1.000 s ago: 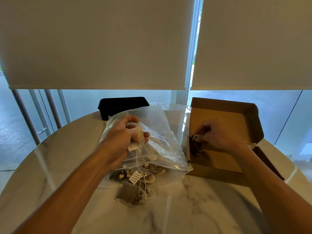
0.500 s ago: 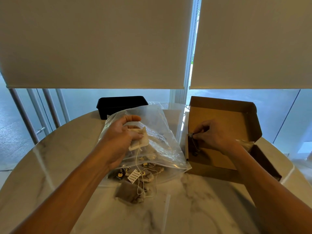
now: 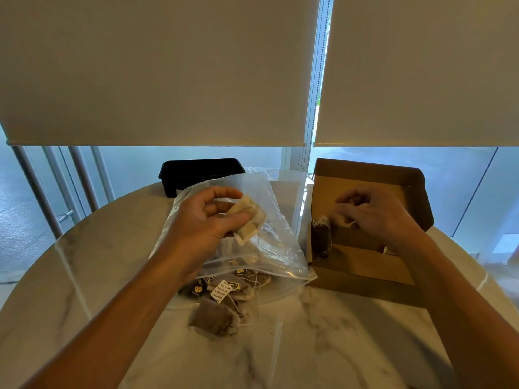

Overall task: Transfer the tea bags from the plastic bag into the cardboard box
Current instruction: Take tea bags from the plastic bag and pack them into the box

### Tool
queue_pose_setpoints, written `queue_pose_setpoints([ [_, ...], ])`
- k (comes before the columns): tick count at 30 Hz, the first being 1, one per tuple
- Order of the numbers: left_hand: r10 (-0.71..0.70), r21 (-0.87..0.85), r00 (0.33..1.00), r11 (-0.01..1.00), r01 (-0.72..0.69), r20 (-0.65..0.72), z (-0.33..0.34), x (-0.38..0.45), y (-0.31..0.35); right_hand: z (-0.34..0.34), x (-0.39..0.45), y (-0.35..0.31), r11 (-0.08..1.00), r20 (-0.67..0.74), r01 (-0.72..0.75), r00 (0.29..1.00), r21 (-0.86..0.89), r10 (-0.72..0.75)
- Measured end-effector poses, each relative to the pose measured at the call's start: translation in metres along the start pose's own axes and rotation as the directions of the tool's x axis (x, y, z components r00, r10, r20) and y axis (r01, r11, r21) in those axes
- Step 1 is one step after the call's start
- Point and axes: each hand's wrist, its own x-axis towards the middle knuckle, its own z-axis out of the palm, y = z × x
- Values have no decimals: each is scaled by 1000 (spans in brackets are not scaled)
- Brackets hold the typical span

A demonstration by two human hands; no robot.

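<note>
A clear plastic bag (image 3: 276,245) lies crumpled on the marble table, with several tea bags (image 3: 230,290) spilling from its near opening; one grey tea bag (image 3: 214,322) lies outside on the table. My left hand (image 3: 205,223) hovers above the bag, pinching a pale tea bag (image 3: 248,220). The open cardboard box (image 3: 365,265) stands to the right, lid up. My right hand (image 3: 373,214) is inside it, fingers closed on a light tea bag (image 3: 339,220). A dark tea bag (image 3: 321,237) stands against the box's left wall.
A black plastic tray (image 3: 199,174) sits at the table's far edge behind the bag. The round marble table (image 3: 323,341) ends near a window with lowered blinds. Metal railings stand at the far left.
My left hand has lifted its tea bag higher, clear of the plastic bag. My right hand has risen slightly inside the box, and a dark tea bag now stands at the box's left wall.
</note>
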Motion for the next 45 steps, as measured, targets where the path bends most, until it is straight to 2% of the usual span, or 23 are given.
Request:
queue_pose_setpoints([
  [2,35,-6,999,999,-35,-2,2,-1,1,4,-10,-13,992,33,30,999,122,-34],
  [4,74,-20,997,997,-74,-1,5,-3,4,10,-24,-30,978,213,4,976,208,-50],
  [6,112,-22,994,994,-112,-5,6,-4,6,18,-37,-45,970,445,-15,890,244,-98],
  [8,157,-35,988,987,-157,-1,8,-5,9,28,-48,-57,972,575,23,803,233,-157],
  [14,235,-36,972,972,-234,23,10,-8,10,54,-68,-74,958,645,34,732,285,-218],
  [19,203,-113,979,972,-206,-32,1,-4,14,42,-68,-70,963,653,35,728,266,-207],
  [29,166,-156,971,969,-193,-173,-13,1,21,15,-63,-53,982,671,153,718,110,-187],
  [35,169,-141,961,969,-202,-218,-14,2,20,9,-61,-49,990,693,114,708,81,-138],
  [38,164,-117,961,974,-193,-224,-12,2,16,10,-59,-49,985,626,133,760,112,-174],
  [42,167,-60,966,982,-182,-200,-6,0,12,10,-56,-52,958,459,147,853,245,-248],
  [45,166,-17,973,985,-171,-161,1,-3,9,12,-56,-56,931,356,148,895,333,-270],
])
